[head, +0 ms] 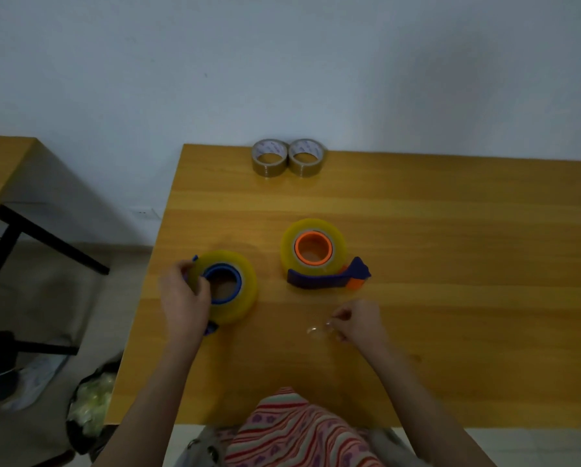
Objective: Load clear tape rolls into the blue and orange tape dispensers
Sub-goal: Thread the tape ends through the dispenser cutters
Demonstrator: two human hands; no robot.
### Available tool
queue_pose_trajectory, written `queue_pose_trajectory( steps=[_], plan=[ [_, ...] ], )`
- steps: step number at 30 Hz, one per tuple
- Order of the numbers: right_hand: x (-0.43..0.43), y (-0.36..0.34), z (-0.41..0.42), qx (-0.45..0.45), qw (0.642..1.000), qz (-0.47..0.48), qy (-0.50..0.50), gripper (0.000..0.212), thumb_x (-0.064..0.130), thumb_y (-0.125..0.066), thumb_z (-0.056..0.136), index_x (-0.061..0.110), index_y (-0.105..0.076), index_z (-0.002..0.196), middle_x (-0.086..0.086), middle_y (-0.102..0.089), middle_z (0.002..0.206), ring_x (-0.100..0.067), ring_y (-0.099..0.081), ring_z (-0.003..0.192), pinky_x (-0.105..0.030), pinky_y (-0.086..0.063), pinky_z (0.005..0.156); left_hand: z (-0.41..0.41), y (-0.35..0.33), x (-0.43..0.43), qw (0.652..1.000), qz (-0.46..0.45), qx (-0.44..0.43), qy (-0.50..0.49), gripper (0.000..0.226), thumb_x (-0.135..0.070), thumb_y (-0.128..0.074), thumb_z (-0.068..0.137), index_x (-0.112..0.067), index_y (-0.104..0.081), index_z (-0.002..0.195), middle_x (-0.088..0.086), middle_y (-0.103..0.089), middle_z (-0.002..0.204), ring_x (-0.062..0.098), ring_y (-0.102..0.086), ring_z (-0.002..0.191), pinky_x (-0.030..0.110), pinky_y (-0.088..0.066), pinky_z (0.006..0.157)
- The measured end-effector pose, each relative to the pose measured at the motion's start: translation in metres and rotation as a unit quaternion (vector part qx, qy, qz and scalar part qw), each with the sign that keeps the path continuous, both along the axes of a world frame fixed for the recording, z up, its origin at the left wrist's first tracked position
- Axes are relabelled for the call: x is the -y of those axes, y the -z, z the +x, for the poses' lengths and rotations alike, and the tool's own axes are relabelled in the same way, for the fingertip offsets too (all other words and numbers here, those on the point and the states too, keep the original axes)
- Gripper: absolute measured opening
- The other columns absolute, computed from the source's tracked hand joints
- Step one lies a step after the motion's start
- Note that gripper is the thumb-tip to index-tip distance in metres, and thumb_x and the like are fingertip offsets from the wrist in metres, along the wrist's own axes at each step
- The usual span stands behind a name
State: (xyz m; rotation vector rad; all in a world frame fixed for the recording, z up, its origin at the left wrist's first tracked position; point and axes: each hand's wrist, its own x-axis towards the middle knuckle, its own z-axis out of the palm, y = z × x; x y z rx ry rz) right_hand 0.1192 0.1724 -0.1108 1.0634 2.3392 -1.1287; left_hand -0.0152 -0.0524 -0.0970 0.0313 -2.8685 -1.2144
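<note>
Item 1. Striped garment (292,433), red, cream and purple, at the near edge of the table (451,264), between the two forearms.

Item 2. Left hand (184,298): fingers curled over the left rim of the first clear roll (238,264), thumb towards the hub; it grips the roll.

Item 3. First clear roll: yellowish, lying flat, seated around the round hub of the blue dispenser (222,283). Bits of the dispenser body show just beyond the fingertips and just under the heel of the left hand.

Item 4. Right hand (358,323): fingers curled, pinching a tape scrap (317,330), clear and crumpled, which lies on the table just left of the fingertips.

Item 5. Second clear roll (312,230): flat, seated on the orange dispenser (313,248), beyond the right hand and slightly to its left, apart from it. The dispenser's dark band wraps the roll's near side; its cutter end with an orange tab points right.

Item 6. Two brown tape rolls (287,158), touching side by side, at the table's far edge against the wall, well beyond both hands.

Item 7. Second table (2,163), black-legged, and a dark bag (90,399) on the floor, both left of the left arm.
</note>
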Motion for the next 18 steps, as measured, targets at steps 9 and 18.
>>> queue_pose_trajectory(
  steps=[9, 18],
  plan=[
    [0.056, -0.044, -0.041, -0.14, 0.987, -0.045, -0.071, 0.027, 0.026, -0.053, 0.095, 0.01, -0.068, 0.08, 0.004, -0.06, 0.06, -0.003, -0.057, 0.041, -0.011, -0.046, 0.043, -0.025, 0.022, 0.019, 0.989, 0.014, 0.15, 0.005, 0.047, -0.029, -0.056, 0.09, -0.002, -0.046, 0.126, 0.016, -0.057, 0.117, 0.032, -0.058, 0.101, 0.04, -0.049, 0.075],
    [0.106, -0.021, -0.081, 0.053, 0.9, -0.397, 0.171, 0.055, 0.039, -0.042, 0.099, 0.009, -0.03, 0.143, -0.024, -0.053, 0.128, -0.035, -0.065, 0.1, -0.038, -0.057, 0.071, -0.031, 0.031, 0.022, 0.98, -0.083, 0.18, 0.031, 0.045, -0.025, -0.062, 0.086, 0.001, -0.049, 0.119, 0.021, -0.056, 0.115, 0.036, -0.056, 0.104, 0.047, -0.051, 0.084]
  ],
)
